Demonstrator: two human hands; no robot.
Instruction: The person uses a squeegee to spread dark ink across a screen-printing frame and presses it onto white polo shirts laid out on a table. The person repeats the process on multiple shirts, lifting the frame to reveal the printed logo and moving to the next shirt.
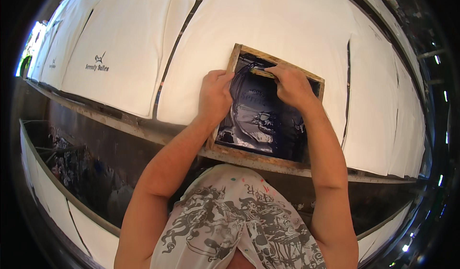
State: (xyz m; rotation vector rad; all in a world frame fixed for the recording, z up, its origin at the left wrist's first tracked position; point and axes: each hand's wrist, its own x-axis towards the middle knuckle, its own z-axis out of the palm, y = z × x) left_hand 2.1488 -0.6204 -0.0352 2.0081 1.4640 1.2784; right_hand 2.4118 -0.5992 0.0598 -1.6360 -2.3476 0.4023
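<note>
Item: wooden-framed printing screen, lying flat on a white T-shirt on long print table, w/ dark navy ink spread wet over the mesh.

L hand: rests on screen's left frame rail, fingers curled together over the edge, pressing frame down; thumb side toward mesh.

R hand: fingers closed around a squeegee near far end of screen; only a short pale strip of the handle shows, blade hidden under the hand and ink.

Adjacent: printed white T-shirt to the left, small dark logo on chest; more white shirts in a row beyond it and on the right. Wooden table edge runs below the shirts. Person's patterned grey-white shirt fills lower centre.
</note>
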